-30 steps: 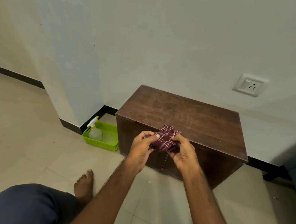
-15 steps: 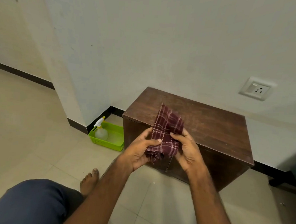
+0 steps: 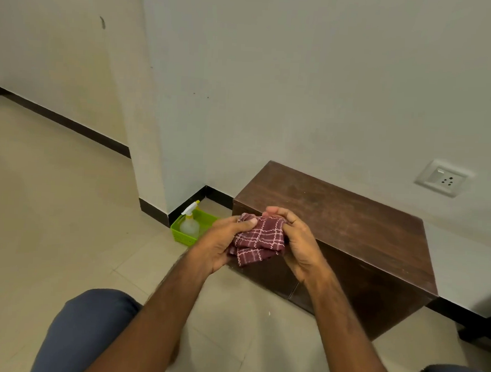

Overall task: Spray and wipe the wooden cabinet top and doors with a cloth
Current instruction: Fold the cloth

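A low dark wooden cabinet (image 3: 351, 221) stands against the white wall, its doors facing me. In front of its left front corner I hold a maroon checked cloth (image 3: 259, 238), bunched and folded between both hands. My left hand (image 3: 220, 242) grips the cloth's left side with the thumb on top. My right hand (image 3: 298, 243) curls over its right side and top edge. A clear spray bottle with a white and yellow trigger (image 3: 189, 222) stands in a green basket (image 3: 182, 236) on the floor to the cabinet's left.
A wall corner juts out left of the basket, with a dark skirting along the floor. A white socket plate (image 3: 443, 178) sits on the wall above the cabinet's right end. My knees in blue trousers (image 3: 86, 328) are at the bottom. The floor is beige tile.
The cloth, spread upward half a second ago, is now folded down and bunched between my hands. The view has swung left, so the cabinet sits further right and lower.
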